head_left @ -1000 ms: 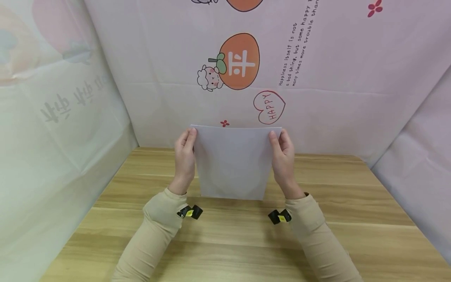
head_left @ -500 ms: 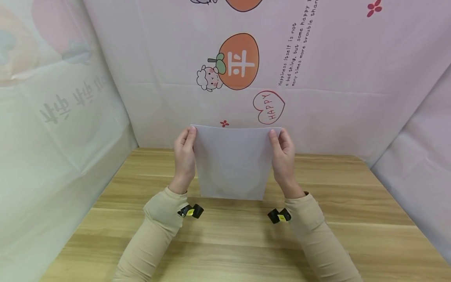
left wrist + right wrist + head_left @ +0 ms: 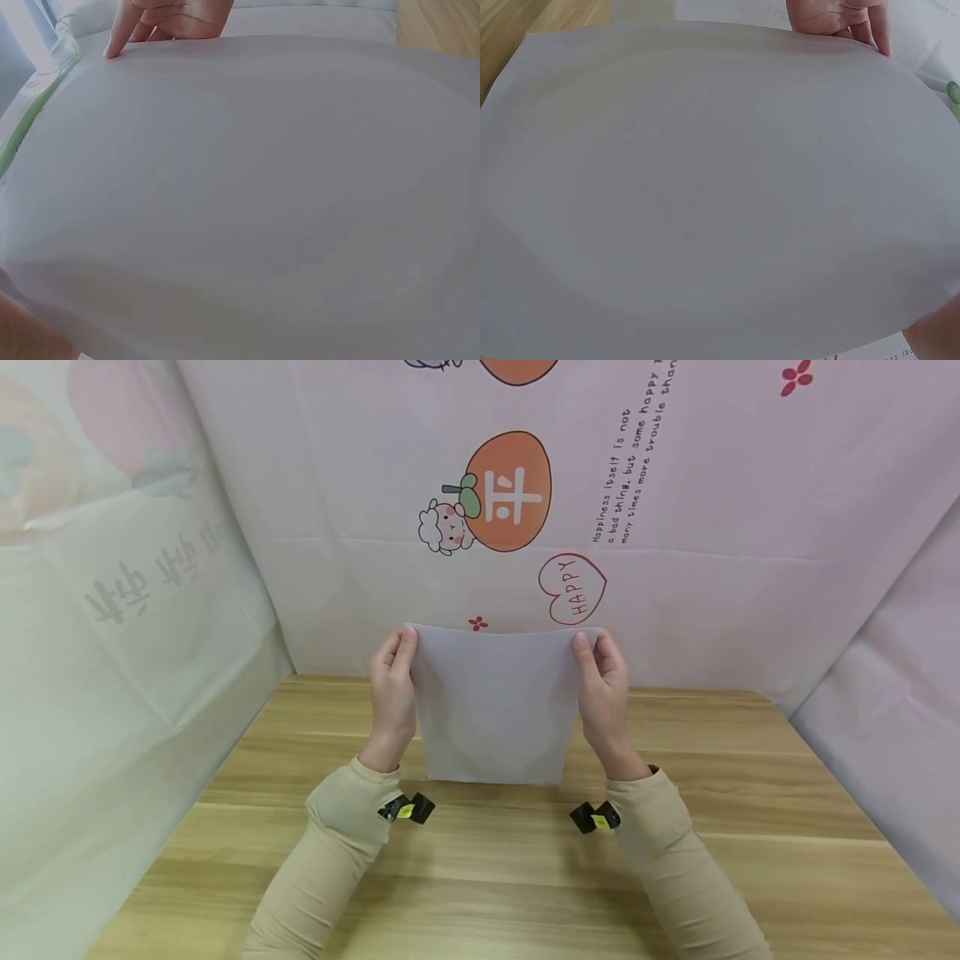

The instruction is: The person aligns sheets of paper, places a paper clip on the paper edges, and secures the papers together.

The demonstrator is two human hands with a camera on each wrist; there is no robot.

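Note:
A plain white sheet of paper [image 3: 495,710] is held up by its two top corners, its lower edge hanging toward me. My left hand [image 3: 392,693] pinches the upper left corner, thumb on the near face. At the upper right corner my right hand [image 3: 603,697] does the same, with its other fingers behind the sheet. Between the hands the top edge sags slightly. In the left wrist view the paper [image 3: 247,187] fills most of the picture, with the right hand [image 3: 176,16] at its far edge. The right wrist view shows the paper [image 3: 712,180] and the left hand [image 3: 840,19] beyond.
Below lies a wood-grain table [image 3: 495,877]. A white printed cloth [image 3: 360,485] with an orange fruit drawing and a heart hangs behind it, and similar cloth [image 3: 172,652] stands at the left side. A small black camera [image 3: 408,808] sits on each wrist.
Both hands keep their grip and have barely moved. The paper's top corners are raised a few pixels, and its top edge bows a little more.

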